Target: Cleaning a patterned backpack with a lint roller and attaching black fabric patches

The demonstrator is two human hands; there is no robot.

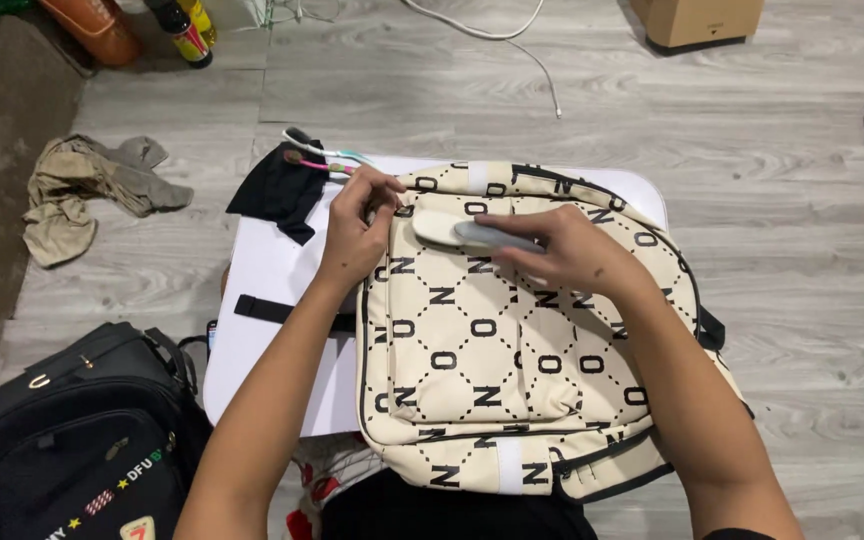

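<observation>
Atop cream backpack (482,360), right fingers (512,250) clasping part-hidden grey case (472,233), left fingers (377,190) pinching unseen zip pull.

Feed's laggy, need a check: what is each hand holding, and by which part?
Right hand holds a pale oblong case by its right end, over the backpack. Left hand pinches the backpack's top edge, seemingly at the zipper.

Backpack (492,340) flat on surface (272,270) — toothbrushes (322,155) on cloth (277,185) behind-left; suitcase (72,440) on floor (782,200) near-left — rag (82,190) far-left.
</observation>
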